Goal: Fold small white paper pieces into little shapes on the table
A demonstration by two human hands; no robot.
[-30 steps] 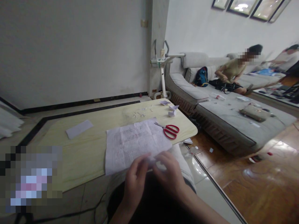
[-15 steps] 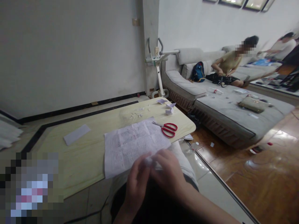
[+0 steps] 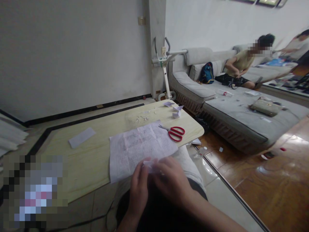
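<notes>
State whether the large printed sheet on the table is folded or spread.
Spread: the sheet lies opened out on the table, its print and creases showing.

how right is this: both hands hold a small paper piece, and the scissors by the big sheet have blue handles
Wrong handle color: in the head view, the scissors by the big sheet have red handles. The left hand and right hand do hold a small paper piece.
</notes>
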